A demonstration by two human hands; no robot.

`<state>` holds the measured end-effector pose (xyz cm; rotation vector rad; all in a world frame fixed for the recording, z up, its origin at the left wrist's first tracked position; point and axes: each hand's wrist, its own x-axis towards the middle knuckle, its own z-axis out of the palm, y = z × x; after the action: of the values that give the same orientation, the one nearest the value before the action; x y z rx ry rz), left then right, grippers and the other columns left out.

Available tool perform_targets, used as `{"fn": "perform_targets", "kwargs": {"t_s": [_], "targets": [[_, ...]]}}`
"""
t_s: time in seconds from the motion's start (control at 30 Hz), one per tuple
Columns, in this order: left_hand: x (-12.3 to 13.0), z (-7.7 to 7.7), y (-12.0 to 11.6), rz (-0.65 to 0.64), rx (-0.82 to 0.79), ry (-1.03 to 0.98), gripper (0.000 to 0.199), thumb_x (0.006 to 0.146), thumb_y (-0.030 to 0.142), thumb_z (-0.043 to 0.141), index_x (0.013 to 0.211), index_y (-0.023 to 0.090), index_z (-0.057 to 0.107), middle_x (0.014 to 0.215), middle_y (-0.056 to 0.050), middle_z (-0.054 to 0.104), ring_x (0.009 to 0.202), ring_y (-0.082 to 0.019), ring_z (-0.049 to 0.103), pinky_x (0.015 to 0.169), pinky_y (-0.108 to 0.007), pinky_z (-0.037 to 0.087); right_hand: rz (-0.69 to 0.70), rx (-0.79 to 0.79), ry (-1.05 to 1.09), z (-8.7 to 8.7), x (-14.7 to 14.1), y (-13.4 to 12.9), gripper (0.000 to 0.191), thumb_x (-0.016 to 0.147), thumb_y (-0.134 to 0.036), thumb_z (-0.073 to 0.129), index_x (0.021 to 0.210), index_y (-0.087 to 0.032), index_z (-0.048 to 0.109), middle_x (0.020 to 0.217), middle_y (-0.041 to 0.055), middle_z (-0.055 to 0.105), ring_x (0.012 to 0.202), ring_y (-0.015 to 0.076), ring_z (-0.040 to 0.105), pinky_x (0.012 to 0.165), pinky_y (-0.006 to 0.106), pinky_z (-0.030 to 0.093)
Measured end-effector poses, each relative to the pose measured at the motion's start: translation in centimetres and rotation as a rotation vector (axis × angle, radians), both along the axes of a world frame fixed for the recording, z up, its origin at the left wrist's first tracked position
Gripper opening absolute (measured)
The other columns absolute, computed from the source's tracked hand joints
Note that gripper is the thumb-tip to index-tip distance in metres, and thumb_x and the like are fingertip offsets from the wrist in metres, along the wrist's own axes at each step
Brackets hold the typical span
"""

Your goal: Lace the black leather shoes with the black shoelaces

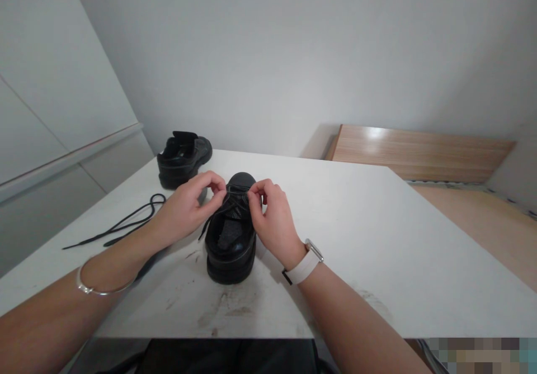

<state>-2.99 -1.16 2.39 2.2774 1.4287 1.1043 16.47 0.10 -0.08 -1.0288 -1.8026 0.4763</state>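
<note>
Nearest, on the white tabletop (377,240), a black shoe (231,240) stands toe away, both hands over it, left hand (187,209) and right hand (272,220) each pinching its lace (235,199) in closed fingers, a loose lace (121,224) lying left, another shoe (183,159) beyond.

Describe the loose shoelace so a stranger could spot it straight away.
Start at the white table and go to its left edge, left of the left hand. The loose black shoelace lies there flat in a long loop, apart from both black shoes, threaded through neither.
</note>
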Motion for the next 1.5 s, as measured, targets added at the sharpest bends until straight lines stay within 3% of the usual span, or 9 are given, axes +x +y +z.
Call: {"fn": "perform_targets", "kwargs": {"t_s": [0.2, 0.57, 0.67, 0.8, 0.93, 1.07, 1.17, 1.33, 1.5], "targets": [[-0.2, -0.1, -0.1, -0.092, -0.045, -0.187, 0.017, 0.087, 0.026, 0.061, 0.099, 0.02, 0.051, 0.082, 0.001, 0.053, 0.076, -0.015, 0.055, 0.072, -0.027, 0.044, -0.027, 0.047, 0.113, 0.0, 0.6, 0.2, 0.018, 0.078, -0.008, 0.052, 0.089, -0.022, 0.057, 0.081, -0.0008, 0.061, 0.08, 0.0176, 0.054, 0.078, 0.034, 0.039], [-1.2, 0.7, -0.1, 0.136, 0.017, -0.386, 0.014, 0.086, 0.026, 0.068, 0.094, 0.019, 0.06, 0.083, 0.001, 0.062, 0.077, -0.013, 0.056, 0.069, -0.027, 0.043, -0.185, 0.152, 0.559, 1.3, 1.5, 0.0, 0.002, 0.088, -0.022, 0.054, 0.089, -0.021, 0.056, 0.08, 0.0003, 0.057, 0.073, 0.0136, 0.051, 0.067, 0.029, 0.04], [-1.6, 0.6, -0.1, 0.076, -0.049, -0.482, 0.012, 0.086, 0.028, 0.068, 0.094, 0.02, 0.063, 0.079, 0.003, 0.059, 0.064, -0.01, 0.048, 0.055, -0.024, 0.035, -0.088, 0.096, 0.539, 1.2, 1.5, 0.1, 0.004, 0.087, -0.021, 0.054, 0.089, -0.021, 0.057, 0.079, 0.0, 0.057, 0.072, 0.0132, 0.051, 0.065, 0.028, 0.04], [-1.9, 0.3, -0.3, -0.171, -0.24, -0.567, 0.011, 0.086, 0.028, 0.07, 0.091, 0.02, 0.065, 0.065, 0.003, 0.05, 0.053, -0.008, 0.038, 0.047, -0.024, 0.027, 0.115, 0.0, 0.307, 0.7, 1.1, 0.2, 0.019, 0.08, -0.011, 0.05, 0.089, -0.02, 0.063, 0.088, 0.0022, 0.063, 0.082, 0.015, 0.057, 0.075, 0.03, 0.047], [-1.6, 0.8, -1.0, -0.445, -0.272, -0.456, 0.011, 0.087, 0.034, 0.071, 0.089, 0.022, 0.072, 0.079, -0.005, 0.064, 0.073, -0.018, 0.059, 0.065, -0.031, 0.048, 0.353, -0.032, 0.159, 1.1, 1.2, -0.4, 0.03, 0.076, -0.006, 0.044, 0.088, -0.021, 0.067, 0.091, 0.0018, 0.068, 0.088, 0.0157, 0.062, 0.083, 0.032, 0.05], [-1.3, 1.5, -1.2, -0.553, -0.256, -0.375, 0.044, 0.091, 0.061, 0.057, 0.082, 0.022, 0.077, 0.082, -0.011, 0.069, 0.085, -0.026, 0.062, 0.082, -0.041, 0.05, 0.587, 0.031, 0.157, 2.4, 1.8, -1.2, 0.024, 0.088, -0.014, 0.047, 0.092, -0.022, 0.069, 0.094, 0.0023, 0.071, 0.093, 0.0166, 0.064, 0.09, 0.036, 0.049], [-1.1, 1.2, -0.7, -0.405, -0.2, -0.417, 0.058, 0.094, 0.067, 0.046, 0.073, 0.021, 0.074, 0.077, -0.011, 0.068, 0.08, -0.024, 0.062, 0.08, -0.039, 0.05, 0.543, -0.026, 0.23, 2.3, 1.9, -1.1, 0.024, 0.097, -0.028, 0.047, 0.092, -0.022, 0.07, 0.089, 0.0021, 0.072, 0.09, 0.0164, 0.065, 0.088, 0.035, 0.049], [-0.6, -0.2, 0.6, 0.04, -0.118, -0.249, 0.034, 0.09, 0.05, 0.064, 0.1, 0.019, 0.072, 0.096, -0.008, 0.072, 0.088, -0.021, 0.065, 0.084, -0.033, 0.052, 0.113, -0.06, 0.193, 0.1, 1.3, 0.7, 0.016, 0.092, -0.023, 0.055, 0.094, -0.02, 0.07, 0.094, 0.0038, 0.071, 0.089, 0.0169, 0.063, 0.081, 0.033, 0.049], [-0.4, -0.8, 1.2, 0.046, -0.092, -0.068, 0.04, 0.089, 0.051, 0.06, 0.106, 0.018, 0.074, 0.101, -0.01, 0.071, 0.091, -0.023, 0.066, 0.083, -0.035, 0.054, 0.053, -0.156, 0.038, -1.4, 1.1, 1.8, 0.018, 0.089, -0.022, 0.059, 0.103, -0.017, 0.07, 0.102, 0.0081, 0.066, 0.086, 0.0169, 0.062, 0.077, 0.033, 0.052]]}}
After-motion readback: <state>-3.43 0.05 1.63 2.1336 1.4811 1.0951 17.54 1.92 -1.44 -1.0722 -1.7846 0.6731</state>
